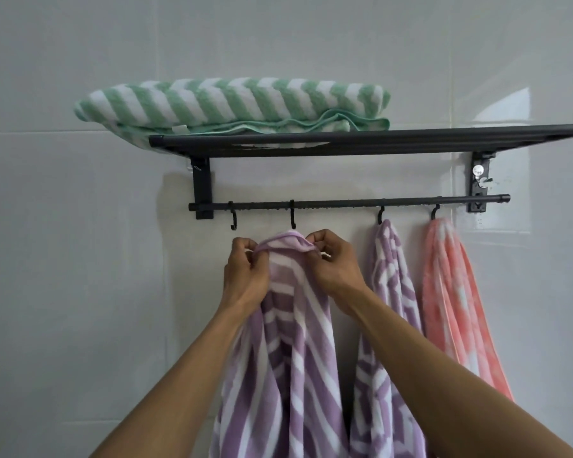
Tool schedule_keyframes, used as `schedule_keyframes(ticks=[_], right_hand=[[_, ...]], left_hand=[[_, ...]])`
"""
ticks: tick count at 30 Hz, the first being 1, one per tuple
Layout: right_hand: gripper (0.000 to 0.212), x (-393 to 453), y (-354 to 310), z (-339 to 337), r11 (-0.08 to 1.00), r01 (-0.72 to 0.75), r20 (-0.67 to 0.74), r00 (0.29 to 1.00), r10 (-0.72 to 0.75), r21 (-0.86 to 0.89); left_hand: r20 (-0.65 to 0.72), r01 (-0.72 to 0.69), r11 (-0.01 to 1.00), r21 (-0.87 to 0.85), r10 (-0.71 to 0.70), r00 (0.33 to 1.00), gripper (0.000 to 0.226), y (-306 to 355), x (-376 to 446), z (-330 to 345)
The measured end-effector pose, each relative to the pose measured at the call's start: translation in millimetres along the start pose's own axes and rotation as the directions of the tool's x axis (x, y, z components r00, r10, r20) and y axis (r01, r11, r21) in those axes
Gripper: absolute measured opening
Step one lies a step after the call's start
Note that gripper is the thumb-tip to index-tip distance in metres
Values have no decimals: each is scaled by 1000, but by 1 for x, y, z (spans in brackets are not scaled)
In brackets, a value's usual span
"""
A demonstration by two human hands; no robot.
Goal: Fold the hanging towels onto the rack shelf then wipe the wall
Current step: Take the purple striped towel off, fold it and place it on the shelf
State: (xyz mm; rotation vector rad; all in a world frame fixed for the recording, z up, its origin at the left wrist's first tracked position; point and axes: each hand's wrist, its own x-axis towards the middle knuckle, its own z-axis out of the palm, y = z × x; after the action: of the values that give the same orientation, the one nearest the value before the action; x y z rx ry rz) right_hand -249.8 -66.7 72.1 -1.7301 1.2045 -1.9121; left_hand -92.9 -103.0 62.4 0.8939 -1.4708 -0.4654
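A purple-and-white striped towel (285,342) hangs down in front of me, its top edge just under the second hook (292,223) of the black rail (344,203). My left hand (245,272) and my right hand (334,262) both pinch that top edge, a little apart. Whether the towel still touches the hook I cannot tell. A second purple striped towel (387,292) hangs from the third hook and a pink-and-white towel (450,292) from the fourth. A folded green-and-white striped towel (232,104) lies on the left of the black rack shelf (411,140).
White tiled wall (63,259) lies all around the rack. The leftmost hook (233,223) holds nothing. The right half of the shelf carries no towel. Two black brackets (201,183) fix the rack to the wall.
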Motion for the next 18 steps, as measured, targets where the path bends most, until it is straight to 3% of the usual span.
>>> schedule_keyframes(ticks=[3, 5, 7, 9, 11, 13, 15, 18], right_hand=[[20, -18, -10, -8, 986, -168, 217, 963, 158, 25], [28, -35, -9, -15, 964, -267, 421, 872, 248, -14], [22, -58, -3, -19, 941, -260, 593, 732, 337, -215], [16, -83, 7, -21, 876, -137, 638, 634, 437, -463], [17, -105, 13, -20, 819, -119, 596, 628, 501, -562], [19, -125, 9, -21, 819, -223, 526, 670, 523, -529], [13, -143, -10, -28, 834, -364, 472, 697, 539, -416], [22, -158, -37, -39, 845, -524, 410, 751, 517, -106]], left_hand=[[-82, 32, 994, -108, -41, 996, 5, 11, -8, -9], [-141, 21, 982, -188, -49, 989, 6, 25, -16, -15], [-198, 0, 969, -247, -50, 979, 5, 41, -25, -26], [-222, -11, 968, -252, -46, 974, 5, 56, -38, -39], [-226, -14, 970, -242, -43, 973, 7, 71, -53, -52], [-236, -10, 972, -236, -48, 971, 7, 84, -71, -64], [-262, 20, 974, -225, -80, 962, 7, 98, -94, -79], [-252, 100, 966, -237, -160, 954, 9, 108, -125, -100]])
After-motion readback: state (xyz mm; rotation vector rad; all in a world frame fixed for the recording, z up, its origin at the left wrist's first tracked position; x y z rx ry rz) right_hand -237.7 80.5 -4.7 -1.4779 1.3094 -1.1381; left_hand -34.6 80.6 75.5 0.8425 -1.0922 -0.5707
